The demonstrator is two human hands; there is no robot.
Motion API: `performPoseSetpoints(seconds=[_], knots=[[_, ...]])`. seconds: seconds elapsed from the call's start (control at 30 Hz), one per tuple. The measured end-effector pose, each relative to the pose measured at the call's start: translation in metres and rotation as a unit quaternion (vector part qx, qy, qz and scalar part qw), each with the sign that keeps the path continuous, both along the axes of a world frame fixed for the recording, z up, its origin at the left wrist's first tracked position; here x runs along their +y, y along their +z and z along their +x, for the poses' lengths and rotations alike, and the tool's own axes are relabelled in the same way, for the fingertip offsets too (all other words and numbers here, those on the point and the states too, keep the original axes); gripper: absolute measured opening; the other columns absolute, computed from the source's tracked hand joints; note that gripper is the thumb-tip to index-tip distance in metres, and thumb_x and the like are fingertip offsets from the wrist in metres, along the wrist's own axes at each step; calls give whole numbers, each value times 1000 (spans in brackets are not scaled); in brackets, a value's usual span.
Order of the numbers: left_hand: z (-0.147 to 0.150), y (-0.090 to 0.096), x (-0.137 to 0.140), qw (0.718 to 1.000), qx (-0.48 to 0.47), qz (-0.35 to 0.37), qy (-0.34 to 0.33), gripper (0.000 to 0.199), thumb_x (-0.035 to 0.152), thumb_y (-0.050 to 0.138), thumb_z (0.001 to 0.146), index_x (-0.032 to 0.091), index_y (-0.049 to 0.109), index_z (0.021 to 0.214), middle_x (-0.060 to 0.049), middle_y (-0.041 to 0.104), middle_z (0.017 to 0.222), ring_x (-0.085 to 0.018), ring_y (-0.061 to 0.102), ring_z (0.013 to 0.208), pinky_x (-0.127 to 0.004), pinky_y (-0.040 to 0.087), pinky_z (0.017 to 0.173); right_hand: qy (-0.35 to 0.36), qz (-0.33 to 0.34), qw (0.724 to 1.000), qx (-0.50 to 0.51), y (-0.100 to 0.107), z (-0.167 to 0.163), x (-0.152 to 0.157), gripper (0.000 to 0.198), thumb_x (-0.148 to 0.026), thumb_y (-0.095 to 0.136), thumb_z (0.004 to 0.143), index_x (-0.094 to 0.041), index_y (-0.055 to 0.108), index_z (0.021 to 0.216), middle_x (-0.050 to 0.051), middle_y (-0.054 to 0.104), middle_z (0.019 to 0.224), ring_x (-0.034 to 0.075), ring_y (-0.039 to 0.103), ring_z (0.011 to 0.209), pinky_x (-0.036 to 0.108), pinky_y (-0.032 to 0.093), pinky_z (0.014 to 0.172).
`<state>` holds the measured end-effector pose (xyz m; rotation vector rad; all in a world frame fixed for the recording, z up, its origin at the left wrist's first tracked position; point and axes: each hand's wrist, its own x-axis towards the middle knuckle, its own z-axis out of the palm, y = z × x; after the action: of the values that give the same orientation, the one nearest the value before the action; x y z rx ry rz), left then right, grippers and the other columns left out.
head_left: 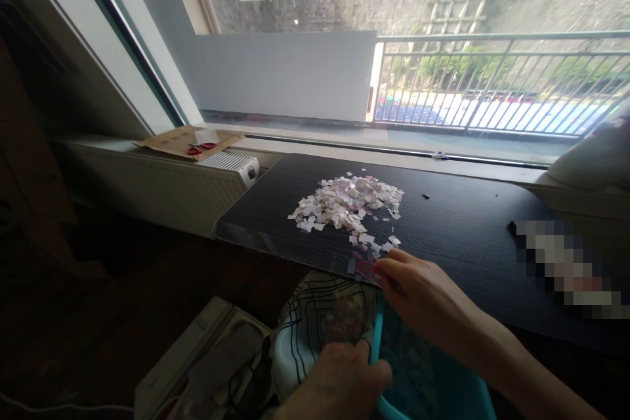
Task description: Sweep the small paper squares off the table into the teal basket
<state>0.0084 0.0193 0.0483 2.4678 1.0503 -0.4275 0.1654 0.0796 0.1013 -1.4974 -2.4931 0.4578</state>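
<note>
A heap of small white and pinkish paper squares (349, 200) lies on the dark table (457, 236), with some stray squares trailing toward its front edge. My right hand (416, 285) is closed on a flat, see-through reddish piece (367, 270) at that edge, close to the stray squares; its exact kind is unclear. Below the edge, my left hand (347, 374) grips the rim of a teal bin (378, 331). Inside the bin, a layer of pale scraps shows dimly. My right forearm passes over the bin and hides part of it.
Red-handled scissors (201, 147) and a brown paper envelope (172, 139) rest on the radiator (231, 167) at the left. A patterned cloth-covered seat (305, 315) stands beside the bin, near a white box (197, 335). Behind the table runs a window sill (394, 156). A blurred-out item (561, 262) lies at right.
</note>
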Motion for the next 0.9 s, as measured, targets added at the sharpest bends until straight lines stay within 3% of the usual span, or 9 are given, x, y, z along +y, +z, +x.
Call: performPoseSetpoints(seconds=[0.07, 0.23, 0.4, 0.53, 0.7, 0.9], knots=[[0, 0, 0, 1000, -4, -2, 1, 17, 19, 56, 78, 20, 53, 95, -7, 57, 92, -28, 61, 78, -34, 48, 63, 16, -7, 1000, -3, 1, -2, 1, 24, -17, 39, 89, -19, 61, 78, 1, 56, 79, 11, 53, 67, 22, 33, 58], [1, -4, -1, 1000, -8, -2, 10, 16, 20, 57, 76, 20, 53, 92, -6, 56, 87, -27, 60, 75, -35, 48, 63, -20, 48, 998, -42, 1, -5, 10, 25, -20, 37, 91, -17, 62, 87, 3, 57, 83, 11, 51, 64, 24, 30, 56], [-3, -9, 4, 999, -32, -23, 15, 17, 21, 58, 75, 20, 52, 90, -6, 55, 86, -29, 60, 75, -36, 49, 63, 15, 7, 1000, -27, 0, -6, 5, 27, -18, 36, 91, -17, 62, 82, 3, 56, 81, 11, 52, 65, 23, 33, 57], [-3, -10, 7, 998, -34, -55, 25, 18, 23, 60, 74, 21, 51, 90, -5, 55, 88, -29, 60, 80, -36, 49, 67, -12, 17, 1000, -17, -4, -4, -3, 24, -16, 38, 90, -17, 62, 87, 3, 56, 84, 13, 53, 68, 24, 34, 59], [-6, -8, 6, 998, -21, -49, 25, 21, 17, 56, 75, 21, 52, 94, -6, 56, 94, -28, 60, 83, -35, 48, 70, 32, -17, 999, 18, -8, 1, -18, 24, -14, 38, 90, -19, 61, 85, 2, 54, 81, 12, 51, 66, 23, 36, 59], [-6, -11, 3, 999, -31, -19, 31, 16, 26, 59, 79, 22, 54, 93, -5, 57, 91, -28, 61, 80, -33, 48, 65, -54, 45, 998, 0, -9, 26, 5, 26, -20, 37, 91, -20, 63, 97, 3, 56, 85, 13, 55, 68, 25, 36, 60]])
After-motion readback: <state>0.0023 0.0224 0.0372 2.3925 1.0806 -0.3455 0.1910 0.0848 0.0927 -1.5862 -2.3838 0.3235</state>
